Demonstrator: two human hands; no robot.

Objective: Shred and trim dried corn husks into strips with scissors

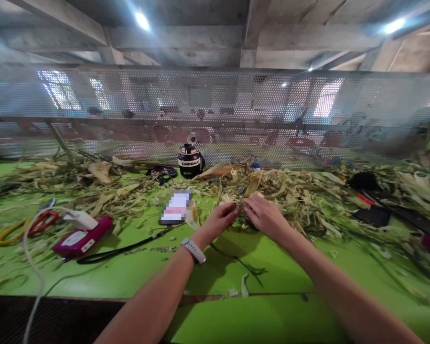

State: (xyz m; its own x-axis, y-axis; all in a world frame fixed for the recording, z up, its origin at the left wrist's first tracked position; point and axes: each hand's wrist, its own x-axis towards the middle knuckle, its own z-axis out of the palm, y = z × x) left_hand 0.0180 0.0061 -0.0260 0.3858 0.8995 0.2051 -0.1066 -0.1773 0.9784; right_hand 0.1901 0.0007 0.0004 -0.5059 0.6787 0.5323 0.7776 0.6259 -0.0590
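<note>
1. Through the head camera I see my left hand (218, 222) and right hand (267, 216) close together over the green table (139, 279), fingertips nearly meeting.
2. Between those fingertips is a small scrap (238, 205), at the near edge of the husk pile (294, 196). Fingers cover most of it, so I cannot tell which way it points, how its long axis runs, or whether either hand is clamped on it.
3. Just nearer than my hands, a thin dark strand (241, 263) lies on the table; its long axis slants from far left to near right, frayed end toward near right.
4. Left of my left hand lies a phone (174, 208), its long axis running roughly near to far, the far end leaning right. A black strap (122, 251) trails from it toward near left.
5. Farther off, a black bottle (190, 165) stands upright before the mesh panel (215, 95).
6. At far left sits a pink block (69, 243) with a white plug (82, 220).
</note>
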